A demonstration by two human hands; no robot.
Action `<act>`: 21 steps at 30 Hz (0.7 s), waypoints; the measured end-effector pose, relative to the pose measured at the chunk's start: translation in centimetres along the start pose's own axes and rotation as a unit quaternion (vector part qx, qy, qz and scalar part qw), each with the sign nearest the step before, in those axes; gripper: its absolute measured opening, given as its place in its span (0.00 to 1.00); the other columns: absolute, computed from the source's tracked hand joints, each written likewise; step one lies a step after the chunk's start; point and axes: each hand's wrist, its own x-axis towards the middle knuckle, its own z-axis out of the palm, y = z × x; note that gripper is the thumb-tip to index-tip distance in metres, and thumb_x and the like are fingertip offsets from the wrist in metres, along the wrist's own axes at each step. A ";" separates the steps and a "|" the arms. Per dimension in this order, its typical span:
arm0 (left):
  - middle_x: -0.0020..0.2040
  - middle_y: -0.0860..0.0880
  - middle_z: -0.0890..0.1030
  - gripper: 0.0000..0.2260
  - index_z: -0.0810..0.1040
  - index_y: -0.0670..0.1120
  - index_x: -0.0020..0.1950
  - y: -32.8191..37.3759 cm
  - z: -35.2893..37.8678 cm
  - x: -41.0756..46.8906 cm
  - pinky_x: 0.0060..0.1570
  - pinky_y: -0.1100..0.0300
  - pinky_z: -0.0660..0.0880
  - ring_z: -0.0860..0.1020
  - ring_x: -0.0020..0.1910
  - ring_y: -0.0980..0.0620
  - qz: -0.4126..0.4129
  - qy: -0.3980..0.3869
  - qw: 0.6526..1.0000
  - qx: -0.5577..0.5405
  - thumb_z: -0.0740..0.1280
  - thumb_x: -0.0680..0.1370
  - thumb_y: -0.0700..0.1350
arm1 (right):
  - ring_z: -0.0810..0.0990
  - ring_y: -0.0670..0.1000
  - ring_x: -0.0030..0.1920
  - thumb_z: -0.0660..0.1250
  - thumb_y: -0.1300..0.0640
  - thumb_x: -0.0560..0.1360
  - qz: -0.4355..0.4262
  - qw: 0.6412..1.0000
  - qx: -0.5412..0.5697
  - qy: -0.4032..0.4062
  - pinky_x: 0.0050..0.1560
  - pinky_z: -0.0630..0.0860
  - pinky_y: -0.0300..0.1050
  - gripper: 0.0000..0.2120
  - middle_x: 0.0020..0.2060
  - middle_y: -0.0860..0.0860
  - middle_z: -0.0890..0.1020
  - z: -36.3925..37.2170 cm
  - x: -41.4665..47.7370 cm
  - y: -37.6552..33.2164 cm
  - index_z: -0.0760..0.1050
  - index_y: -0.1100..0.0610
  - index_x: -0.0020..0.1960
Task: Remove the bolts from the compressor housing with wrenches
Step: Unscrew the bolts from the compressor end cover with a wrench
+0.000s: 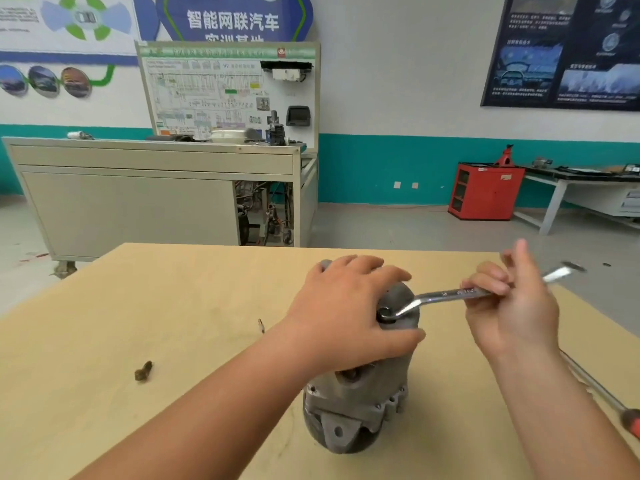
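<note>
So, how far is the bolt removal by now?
Done: one loose bolt lies on the table, apparently already removed. In hand: the left hand grips the compressor housing, while the right hand holds the wrench, its ring end over a top bolt. Left: that bolt, and small bolt heads seemingly remaining on the lower flange.
</note>
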 end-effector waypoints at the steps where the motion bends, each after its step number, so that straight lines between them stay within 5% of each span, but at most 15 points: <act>1: 0.66 0.54 0.73 0.25 0.73 0.57 0.65 0.4 0.2 -0.2 0.65 0.48 0.66 0.68 0.66 0.52 0.012 0.071 0.996 -0.043 0.62 0.70 0.63 | 0.63 0.41 0.18 0.59 0.52 0.80 0.026 1.000 0.000 0.004 0.26 0.71 0.31 0.09 0.20 0.43 0.65 -0.4 1.2 0.2 0.65 0.53 0.42; 3: 0.52 0.52 0.79 0.13 0.81 0.49 0.52 0.6 0.8 -0.9 0.54 0.50 0.73 0.76 0.52 0.53 0.059 0.195 0.972 -0.120 0.67 0.73 0.53 | 0.63 0.41 0.17 0.59 0.55 0.80 0.077 0.997 -0.021 0.007 0.24 0.69 0.31 0.08 0.20 0.43 0.64 0.3 3.3 0.1 0.65 0.53 0.42; 6: 0.41 0.52 0.82 0.11 0.84 0.45 0.41 0.1 2.0 -2.2 0.45 0.53 0.78 0.80 0.42 0.54 0.111 0.268 0.948 -0.128 0.65 0.72 0.49 | 0.65 0.41 0.17 0.60 0.57 0.79 0.162 0.986 -0.029 -0.037 0.21 0.69 0.32 0.06 0.20 0.44 0.65 0.4 5.4 0.7 0.66 0.55 0.44; 8: 0.41 0.54 0.82 0.11 0.85 0.47 0.42 0.0 2.6 -2.7 0.46 0.52 0.78 0.80 0.44 0.57 0.112 0.273 0.946 -0.132 0.65 0.72 0.50 | 0.69 0.41 0.19 0.64 0.55 0.77 0.195 0.976 -0.086 -0.041 0.22 0.71 0.33 0.07 0.21 0.46 0.68 0.3 6.4 1.5 0.69 0.58 0.46; 12: 0.45 0.54 0.82 0.10 0.84 0.48 0.43 0.2 3.0 -3.4 0.46 0.53 0.72 0.79 0.49 0.59 0.104 0.284 0.945 -0.127 0.65 0.72 0.50 | 0.75 0.45 0.26 0.68 0.53 0.76 0.127 0.915 -0.382 -0.034 0.28 0.76 0.39 0.10 0.27 0.50 0.75 2.3 8.7 3.6 0.71 0.58 0.42; 16: 0.53 0.52 0.82 0.09 0.83 0.47 0.42 0.2 2.8 -3.9 0.44 0.51 0.75 0.77 0.50 0.58 0.104 0.282 0.949 -0.095 0.64 0.73 0.49 | 0.76 0.42 0.24 0.67 0.53 0.76 0.032 0.840 -0.523 -0.144 0.28 0.76 0.38 0.07 0.32 0.50 0.76 6.4 9.5 5.6 0.74 0.56 0.45; 18: 0.51 0.55 0.82 0.09 0.82 0.47 0.43 0.2 2.7 -4.0 0.44 0.51 0.75 0.77 0.49 0.58 0.102 0.276 0.952 -0.084 0.63 0.74 0.48 | 0.76 0.40 0.23 0.66 0.51 0.77 0.006 0.767 -0.607 -0.208 0.27 0.74 0.34 0.10 0.31 0.49 0.77 8.5 9.1 6.5 0.73 0.56 0.40; 21: 0.51 0.56 0.82 0.09 0.81 0.48 0.43 0.1 2.7 -4.2 0.44 0.52 0.73 0.78 0.49 0.56 0.108 0.274 0.953 -0.076 0.62 0.74 0.48 | 0.76 0.43 0.26 0.64 0.52 0.78 0.010 0.594 -0.751 -0.290 0.25 0.69 0.35 0.14 0.31 0.49 0.78 11.7 7.6 7.3 0.74 0.59 0.39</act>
